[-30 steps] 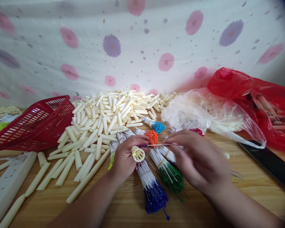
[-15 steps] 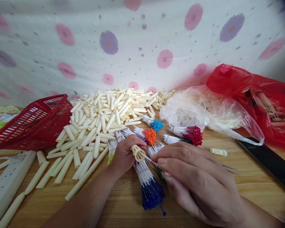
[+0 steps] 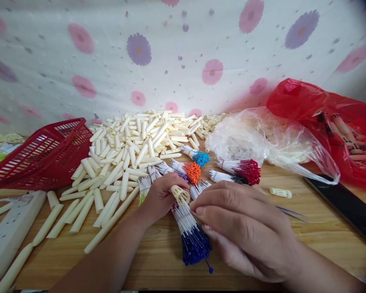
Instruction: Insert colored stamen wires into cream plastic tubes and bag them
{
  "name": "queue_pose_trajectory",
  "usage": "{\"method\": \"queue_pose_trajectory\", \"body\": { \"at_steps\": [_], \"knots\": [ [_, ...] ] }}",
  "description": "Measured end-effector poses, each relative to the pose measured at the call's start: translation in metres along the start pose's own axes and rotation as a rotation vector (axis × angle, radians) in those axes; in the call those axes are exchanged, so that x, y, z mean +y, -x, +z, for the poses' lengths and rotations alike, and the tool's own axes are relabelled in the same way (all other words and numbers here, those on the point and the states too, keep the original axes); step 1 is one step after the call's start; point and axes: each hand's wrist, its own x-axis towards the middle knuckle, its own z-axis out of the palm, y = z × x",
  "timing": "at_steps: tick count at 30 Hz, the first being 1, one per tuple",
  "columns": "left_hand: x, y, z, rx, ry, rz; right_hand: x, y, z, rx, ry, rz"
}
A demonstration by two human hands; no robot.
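Note:
My left hand (image 3: 160, 195) is closed around a cream slotted plastic tube (image 3: 180, 194), its open ringed end turned toward me. Fingers pinched, my right hand (image 3: 247, 228) holds a thin white stick (image 3: 187, 205) whose far end is at the tube's mouth; how deep it goes in I cannot tell. Just below both hands lies a banded bundle of white sticks with dark blue tips (image 3: 195, 240). Behind them are bundles with orange tips (image 3: 191, 172), light blue tips (image 3: 199, 158), dark red tips (image 3: 250, 171) and black tips (image 3: 228, 178).
Cream tubes (image 3: 134, 142) lie heaped at the back, beside a tilted red basket (image 3: 42, 158). A power strip (image 3: 14, 232) is at left. On the right are a clear bag (image 3: 240, 138), a red bag (image 3: 317, 101), a loose slotted tube (image 3: 280, 193), tweezers (image 3: 293, 213) and a black phone (image 3: 347, 207).
My right hand has moved slightly left, nearer the tube, and less of the white stick shows between them. My left hand still holds the tube, now shifted slightly to the right.

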Motion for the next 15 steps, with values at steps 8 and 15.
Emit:
{"method": "queue_pose_trajectory", "body": {
  "at_steps": [8, 15],
  "knots": [
    [0.0010, -0.0009, -0.0020, -0.059, 0.031, -0.004, 0.0005, -0.0018, -0.0018, 0.027, -0.026, 0.042],
    [0.0030, 0.0009, -0.0029, -0.060, 0.045, -0.054, 0.0011, -0.0014, 0.0028, 0.036, 0.040, 0.043]
  ]
}}
